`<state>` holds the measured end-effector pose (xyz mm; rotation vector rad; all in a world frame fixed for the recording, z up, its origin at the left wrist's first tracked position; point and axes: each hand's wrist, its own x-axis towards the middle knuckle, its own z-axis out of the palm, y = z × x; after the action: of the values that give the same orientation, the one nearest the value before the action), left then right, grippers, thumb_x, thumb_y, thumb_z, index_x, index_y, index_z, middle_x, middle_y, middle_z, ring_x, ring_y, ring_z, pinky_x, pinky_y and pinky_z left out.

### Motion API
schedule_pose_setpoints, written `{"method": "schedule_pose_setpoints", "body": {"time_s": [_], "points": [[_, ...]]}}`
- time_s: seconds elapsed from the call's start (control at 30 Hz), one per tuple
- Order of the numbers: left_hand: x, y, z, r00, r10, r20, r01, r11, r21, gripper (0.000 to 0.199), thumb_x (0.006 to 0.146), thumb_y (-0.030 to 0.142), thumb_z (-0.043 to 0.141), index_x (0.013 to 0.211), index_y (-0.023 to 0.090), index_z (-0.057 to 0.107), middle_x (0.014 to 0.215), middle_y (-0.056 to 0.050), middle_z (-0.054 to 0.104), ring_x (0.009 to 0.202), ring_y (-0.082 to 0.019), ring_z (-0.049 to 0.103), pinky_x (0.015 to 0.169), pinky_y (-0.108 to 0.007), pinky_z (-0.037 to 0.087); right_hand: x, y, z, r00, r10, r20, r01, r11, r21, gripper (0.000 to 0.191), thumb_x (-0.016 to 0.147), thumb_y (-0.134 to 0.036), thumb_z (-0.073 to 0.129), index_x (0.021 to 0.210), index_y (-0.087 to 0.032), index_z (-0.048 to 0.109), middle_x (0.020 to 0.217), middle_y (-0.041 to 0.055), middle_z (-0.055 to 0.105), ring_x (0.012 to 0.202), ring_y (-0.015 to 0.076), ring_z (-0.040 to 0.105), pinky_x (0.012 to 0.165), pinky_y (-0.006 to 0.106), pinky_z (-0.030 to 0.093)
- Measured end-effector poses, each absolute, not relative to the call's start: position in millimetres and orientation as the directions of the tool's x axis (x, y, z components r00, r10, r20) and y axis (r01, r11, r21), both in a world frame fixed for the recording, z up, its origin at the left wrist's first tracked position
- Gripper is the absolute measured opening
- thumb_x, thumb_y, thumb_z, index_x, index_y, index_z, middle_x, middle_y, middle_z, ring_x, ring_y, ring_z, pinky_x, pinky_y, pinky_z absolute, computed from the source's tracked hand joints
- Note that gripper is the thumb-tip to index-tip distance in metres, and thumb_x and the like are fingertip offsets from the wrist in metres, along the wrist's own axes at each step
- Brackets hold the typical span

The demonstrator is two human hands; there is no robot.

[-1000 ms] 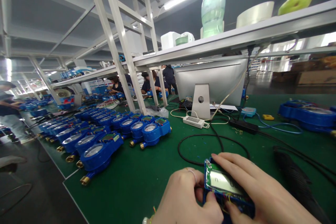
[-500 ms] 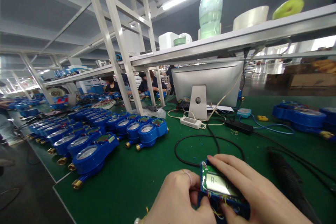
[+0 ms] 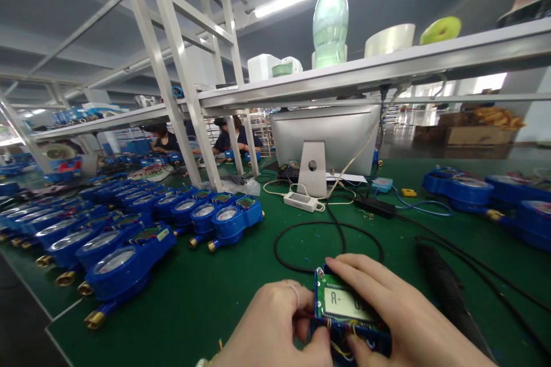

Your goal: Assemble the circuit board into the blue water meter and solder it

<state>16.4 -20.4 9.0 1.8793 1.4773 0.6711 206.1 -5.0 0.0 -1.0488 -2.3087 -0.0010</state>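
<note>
Between my hands, low in the head view, is a blue water meter whose open electronics box shows a green circuit board with a lit LCD screen [image 3: 344, 303] reading "A-" and a partly covered digit. My left hand [image 3: 275, 321] closes on the near left side of the box, fingers bent and thumb at the front edge. My right hand [image 3: 400, 304] lies over the right side and top, its thumb at the front near thin coloured wires [image 3: 340, 347]. The meter's lower body is hidden by my hands and the frame edge.
Rows of blue water meters [image 3: 116, 264] stand at left, more meters [image 3: 460, 189] at right. A black-handled tool [image 3: 443, 281] lies beside my right arm. A black cable loop [image 3: 279, 246], a white adapter [image 3: 301, 200] and a monitor [image 3: 325, 132] are ahead, under a shelf [image 3: 387, 63].
The view has turned slightly right, so surrounding things sit further left. Both hands keep their hold on the water meter, with little change in the fingers.
</note>
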Motion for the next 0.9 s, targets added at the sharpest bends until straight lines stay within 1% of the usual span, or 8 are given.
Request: {"method": "schedule_pose_setpoints", "body": {"time_s": [0.13, 0.27, 0.43, 0.57, 0.63, 0.73, 0.8, 0.9], "points": [[14, -21, 5, 0.234, 0.972, -0.015, 0.549, -0.119, 0.827, 0.01, 0.069, 0.018, 0.055, 0.068, 0.014, 0.064, 0.065, 0.0, 0.058, 0.058, -0.013, 0.05, 0.051, -0.022, 0.036, 206, -6, 3, -0.507, 0.689, 0.518, 0.67, 0.693, -0.266, 0.068, 0.061, -0.008, 0.05, 0.128, -0.017, 0.055, 0.128, 0.0035, 0.055, 0.116, 0.0128, 0.055, 0.102, 0.016, 0.041], [12, -20, 1, 0.245, 0.97, 0.002, 0.534, -0.136, 0.835, 0.01, 0.069, 0.017, 0.056, 0.07, 0.014, 0.065, 0.068, -0.001, 0.059, 0.06, -0.014, 0.052, 0.053, -0.021, 0.039, 205, -6, 4, -0.493, 0.687, 0.534, 0.656, 0.697, -0.29, 0.066, 0.062, -0.009, 0.051, 0.128, -0.018, 0.055, 0.127, 0.0036, 0.056, 0.115, 0.0139, 0.056, 0.102, 0.017, 0.043], [8, -18, 2, 0.267, 0.963, 0.038, 0.586, -0.193, 0.787, 0.011, 0.069, 0.016, 0.057, 0.073, 0.015, 0.067, 0.071, -0.001, 0.06, 0.064, -0.015, 0.055, 0.056, -0.022, 0.04, 204, -6, 2, -0.472, 0.7, 0.536, 0.649, 0.687, -0.326, 0.066, 0.061, -0.008, 0.052, 0.126, -0.02, 0.056, 0.125, 0.0014, 0.057, 0.114, 0.0121, 0.056, 0.102, 0.014, 0.041], [8, -18, 5, 0.323, 0.944, 0.063, 0.647, -0.269, 0.713, 0.015, 0.071, 0.018, 0.054, 0.076, 0.014, 0.068, 0.071, -0.002, 0.059, 0.064, -0.016, 0.055, 0.056, -0.024, 0.038, 202, -6, 3, -0.455, 0.714, 0.533, 0.661, 0.671, -0.335, 0.065, 0.063, -0.008, 0.052, 0.127, -0.02, 0.056, 0.127, 0.0011, 0.056, 0.115, 0.0115, 0.055, 0.103, 0.014, 0.04], [10, -19, 6, 0.308, 0.948, 0.078, 0.701, -0.281, 0.655, 0.013, 0.071, 0.02, 0.055, 0.073, 0.015, 0.067, 0.068, -0.002, 0.056, 0.062, -0.016, 0.054, 0.055, -0.025, 0.037, 203, -6, 3, -0.46, 0.717, 0.524, 0.674, 0.666, -0.32, 0.064, 0.064, -0.009, 0.053, 0.128, -0.019, 0.056, 0.128, 0.0021, 0.056, 0.116, 0.0124, 0.055, 0.103, 0.015, 0.041], [15, -20, 6, 0.254, 0.963, 0.089, 0.764, -0.256, 0.592, 0.008, 0.068, 0.019, 0.054, 0.066, 0.016, 0.062, 0.063, -0.001, 0.051, 0.06, -0.016, 0.051, 0.053, -0.026, 0.035, 205, -7, 2, -0.472, 0.713, 0.518, 0.686, 0.666, -0.292, 0.062, 0.067, -0.01, 0.052, 0.128, -0.018, 0.056, 0.128, 0.0037, 0.056, 0.116, 0.0138, 0.055, 0.102, 0.017, 0.043], [20, -21, 6, 0.228, 0.97, 0.084, 0.772, -0.233, 0.591, 0.007, 0.066, 0.016, 0.053, 0.063, 0.017, 0.059, 0.063, -0.001, 0.051, 0.061, -0.017, 0.05, 0.053, -0.026, 0.034, 206, -6, 1, -0.466, 0.714, 0.523, 0.697, 0.66, -0.28, 0.061, 0.067, -0.01, 0.051, 0.128, -0.018, 0.056, 0.128, 0.0039, 0.056, 0.116, 0.014, 0.056, 0.102, 0.018, 0.043], [25, -22, 3, 0.174, 0.982, 0.066, 0.744, -0.175, 0.644, 0.007, 0.063, 0.013, 0.051, 0.062, 0.017, 0.056, 0.064, -0.001, 0.05, 0.061, -0.017, 0.05, 0.053, -0.026, 0.033, 207, -5, -1, -0.462, 0.713, 0.528, 0.704, 0.657, -0.271, 0.061, 0.069, -0.011, 0.052, 0.129, -0.019, 0.054, 0.129, 0.004, 0.055, 0.116, 0.0141, 0.055, 0.101, 0.018, 0.044]]}}
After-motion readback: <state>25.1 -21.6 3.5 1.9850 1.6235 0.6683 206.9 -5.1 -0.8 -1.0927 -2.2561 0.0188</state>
